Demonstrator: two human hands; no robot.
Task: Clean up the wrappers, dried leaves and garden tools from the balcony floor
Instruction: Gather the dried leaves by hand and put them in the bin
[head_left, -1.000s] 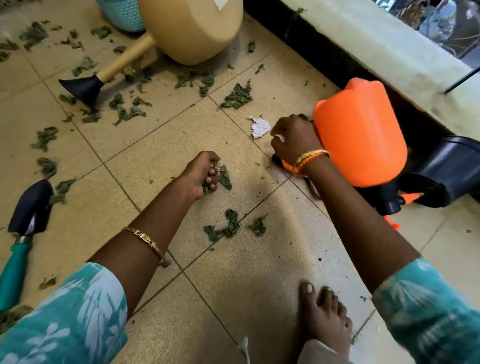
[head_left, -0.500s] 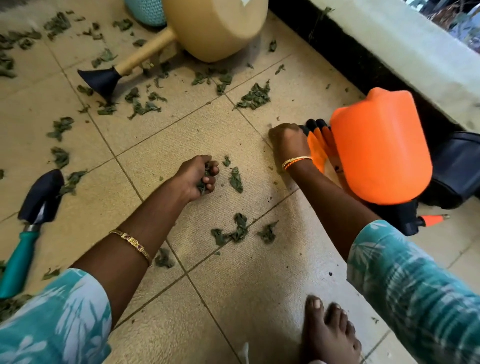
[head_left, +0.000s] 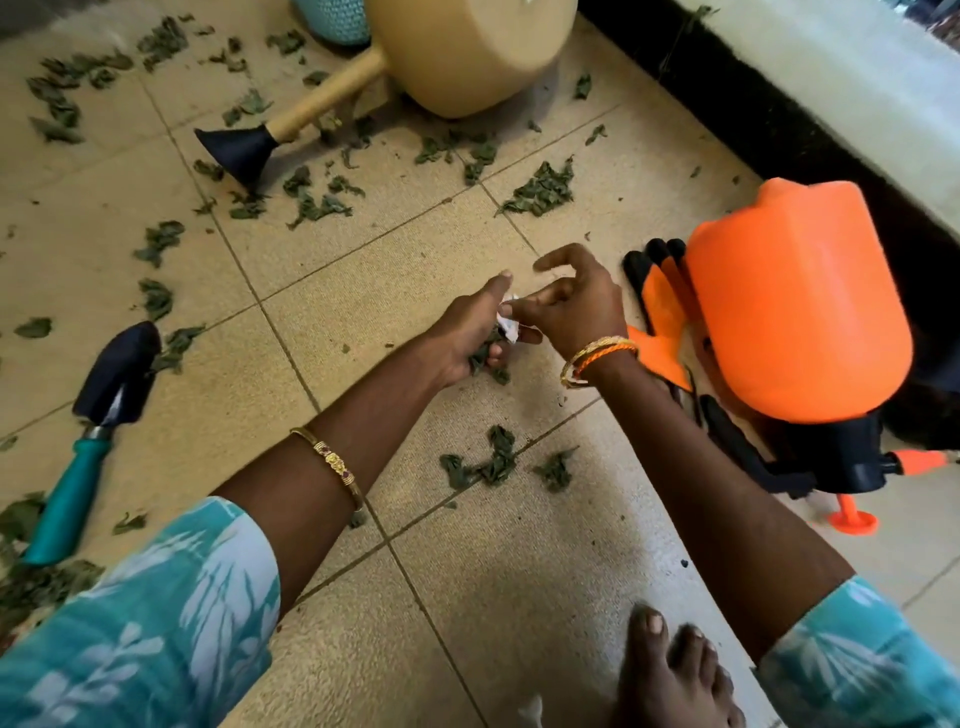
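While both hands meet above the middle tile, the left hand (head_left: 467, 332) lies palm-up with its fingers half curled around a clump of dried leaves (head_left: 483, 356). A crumpled white wrapper (head_left: 508, 323) sits at the top of that clump. The right hand (head_left: 571, 301) touches it from the 3 o'clock side, thumb and middle fingers pinching the paper while the forefinger stands out loosely curved. Whether the wrapper's weight already rests in the left palm cannot be told.

Judgement: the step in hand is passing the wrapper into the left hand, so that one hand carries the gathered rubbish.

Nearest loose debris is a leaf cluster (head_left: 488, 462) on the tile joint, at 6 o'clock from the joined hands. It lies between the two forearms, about equally near to each. The right hand, once freed, appears the better placed to take it.

Tools remain on the floor. A trowel (head_left: 88, 441) lies at 8 o'clock from the left hand, well apart; its long axis runs from 1 o'clock at the blade to 7 o'clock at the teal handle. The orange sprayer (head_left: 795, 301) lies tipped at 3 o'clock, just beside the right wrist, partly over the orange gloves (head_left: 660, 312). A beige watering can (head_left: 457, 52) lies at 12 o'clock, rose end toward 8 o'clock. More leaves are scattered around it.
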